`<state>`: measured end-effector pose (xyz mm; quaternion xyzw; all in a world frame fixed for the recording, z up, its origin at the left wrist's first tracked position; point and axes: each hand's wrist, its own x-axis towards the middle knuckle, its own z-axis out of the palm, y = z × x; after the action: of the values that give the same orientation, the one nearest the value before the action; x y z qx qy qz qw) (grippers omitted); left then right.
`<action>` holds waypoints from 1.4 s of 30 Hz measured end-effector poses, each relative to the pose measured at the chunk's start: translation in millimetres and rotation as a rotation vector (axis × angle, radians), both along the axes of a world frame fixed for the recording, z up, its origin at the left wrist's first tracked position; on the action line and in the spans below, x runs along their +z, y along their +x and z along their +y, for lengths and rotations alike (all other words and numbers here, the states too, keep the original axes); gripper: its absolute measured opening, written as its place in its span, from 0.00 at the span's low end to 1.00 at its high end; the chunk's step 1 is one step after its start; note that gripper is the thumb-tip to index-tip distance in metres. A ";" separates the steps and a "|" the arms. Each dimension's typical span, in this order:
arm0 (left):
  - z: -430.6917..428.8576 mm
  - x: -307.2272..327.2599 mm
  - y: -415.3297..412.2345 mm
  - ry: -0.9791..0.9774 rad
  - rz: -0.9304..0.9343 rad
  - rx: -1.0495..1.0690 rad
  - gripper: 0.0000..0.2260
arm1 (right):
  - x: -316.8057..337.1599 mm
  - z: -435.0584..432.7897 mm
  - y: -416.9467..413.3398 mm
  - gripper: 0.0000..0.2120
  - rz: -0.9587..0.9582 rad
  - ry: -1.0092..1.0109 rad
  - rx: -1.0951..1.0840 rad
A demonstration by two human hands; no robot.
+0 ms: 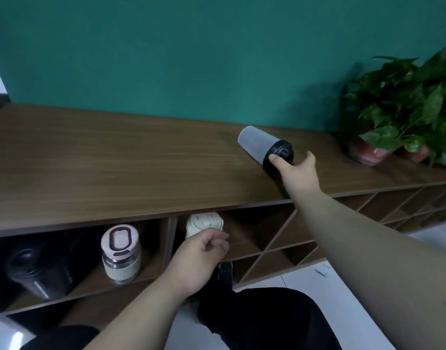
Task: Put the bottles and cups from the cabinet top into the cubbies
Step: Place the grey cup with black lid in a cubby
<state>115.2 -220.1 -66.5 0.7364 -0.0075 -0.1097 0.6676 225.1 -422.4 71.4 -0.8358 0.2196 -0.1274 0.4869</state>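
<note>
A frosted grey bottle (256,142) with a black lid is tilted over the wooden cabinet top (116,157), and my right hand (296,170) grips it at the lid. My left hand (201,256) hangs loosely curled in front of a cubby, just below a cream white cup (204,223) that stands inside; I cannot tell whether the fingers touch it. In the cubby to the left stand a glass cup (121,256) with a pale lid and a black bottle (37,271).
A leafy green plant (406,104) in a red pot stands at the right end of the cabinet top against the teal wall. Diagonal lattice cubbies (292,238) run to the right. My dark-clad knees are near the white floor below.
</note>
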 end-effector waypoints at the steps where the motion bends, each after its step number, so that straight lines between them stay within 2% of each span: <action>1: -0.8 -1.7 1.8 -0.014 0.008 -0.008 0.05 | -0.6 2.6 6.9 0.55 -0.010 0.009 -0.026; 6: -4.4 -7.8 11.1 -0.016 0.013 -0.042 0.04 | -4.2 15.7 36.8 0.55 -0.028 0.073 -0.108; 10: -4.9 -10.6 13.7 -0.028 0.011 -0.050 0.04 | -13.8 15.5 45.8 0.54 -0.019 0.048 -0.115; 14: -7.7 -13.4 14.7 0.007 0.008 -0.028 0.06 | -17.9 12.5 26.2 0.45 -0.078 0.092 -0.009; 19: -10.4 -9.0 7.8 0.005 -0.003 -0.054 0.09 | -21.3 -4.4 -40.5 0.26 -0.208 0.110 0.268; 20: -11.5 -7.6 5.9 -0.004 0.001 -0.073 0.10 | -22.4 -12.4 -54.3 0.24 -0.233 0.088 0.326; 22: -14.7 -8.1 2.2 -0.002 0.006 -0.124 0.13 | -22.3 -31.4 -79.6 0.27 -0.287 0.017 0.449; 25: -21.0 -17.5 -2.3 -0.015 0.045 -0.199 0.33 | -28.3 -59.3 -99.8 0.34 -0.318 -0.136 0.656; 27: -27.6 -27.6 -5.1 -0.039 0.069 -0.225 0.41 | -40.3 -74.4 -102.3 0.35 -0.297 -0.261 0.777; 30: -45.4 -40.7 -5.7 0.034 0.085 -0.224 0.51 | -61.8 -86.6 -99.1 0.34 -0.215 -0.417 0.893; 33: -69.6 -54.3 3.4 0.130 0.035 -0.184 0.53 | -78.3 -85.1 -91.7 0.33 -0.117 -0.556 0.984; 35: -83.9 -68.1 14.4 0.201 0.005 -0.159 0.48 | -90.1 -84.4 -83.7 0.32 -0.119 -0.617 1.042; 37: -93.5 -84.9 25.0 0.220 0.038 -0.122 0.42 | -108.1 -85.6 -76.1 0.37 -0.114 -0.572 1.051; 40: -103.6 -109.5 39.7 0.187 0.093 -0.067 0.43 | -147.3 -85.5 -66.8 0.53 0.023 -0.225 0.892; 42: -109.9 -121.1 50.3 0.198 0.091 -0.030 0.43 | -175.9 -83.1 -60.0 0.57 0.091 -0.009 0.760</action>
<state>165.5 -330.0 -187.6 0.7927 0.0229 -0.1533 0.5896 165.0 -505.5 -104.4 -0.8645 -0.0849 0.0986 0.4856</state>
